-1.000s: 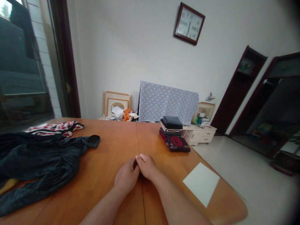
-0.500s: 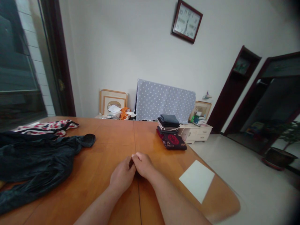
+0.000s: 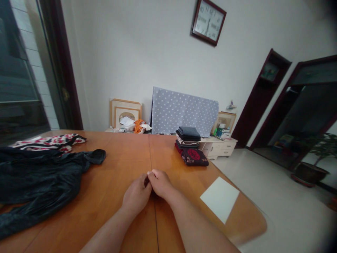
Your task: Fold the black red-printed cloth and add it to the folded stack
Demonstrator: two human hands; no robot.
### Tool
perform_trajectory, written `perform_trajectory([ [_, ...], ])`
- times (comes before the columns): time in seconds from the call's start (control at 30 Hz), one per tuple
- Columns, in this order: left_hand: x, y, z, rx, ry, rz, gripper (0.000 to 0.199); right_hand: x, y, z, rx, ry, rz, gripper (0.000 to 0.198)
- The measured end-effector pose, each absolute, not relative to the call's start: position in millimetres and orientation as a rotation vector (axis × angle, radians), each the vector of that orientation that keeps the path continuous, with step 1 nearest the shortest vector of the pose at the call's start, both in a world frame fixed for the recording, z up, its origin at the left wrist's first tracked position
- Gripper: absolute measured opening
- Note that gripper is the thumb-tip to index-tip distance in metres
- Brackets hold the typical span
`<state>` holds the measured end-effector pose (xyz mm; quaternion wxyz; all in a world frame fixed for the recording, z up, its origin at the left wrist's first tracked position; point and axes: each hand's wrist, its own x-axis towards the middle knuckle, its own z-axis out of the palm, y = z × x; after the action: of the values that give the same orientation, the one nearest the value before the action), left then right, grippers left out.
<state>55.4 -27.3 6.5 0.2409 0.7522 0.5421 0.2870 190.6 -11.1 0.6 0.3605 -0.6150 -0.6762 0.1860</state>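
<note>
Dark garment (image 3: 47, 175) cut by left edge

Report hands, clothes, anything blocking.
Left hand, right hand touching. Dark garment loose at left; folded clothes stacked ahead-right. White sheet right, seemingly out of the way.

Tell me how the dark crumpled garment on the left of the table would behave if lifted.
The dark garment would likely hang floppy, since it lies in loose wrinkles. The long strip stretching toward the near left might trail if it were lifted elsewhere. Rolling seems unlikely, as it lies spread across the table.
</note>
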Motion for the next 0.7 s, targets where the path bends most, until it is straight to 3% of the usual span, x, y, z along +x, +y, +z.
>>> perform_trajectory([
  [0.7,55.7,-28.3,3.8,2.058,1.496,0.803,0.024,192.0,-9.2,-4.8,-1.54,-1.722,0.491,0.034],
])
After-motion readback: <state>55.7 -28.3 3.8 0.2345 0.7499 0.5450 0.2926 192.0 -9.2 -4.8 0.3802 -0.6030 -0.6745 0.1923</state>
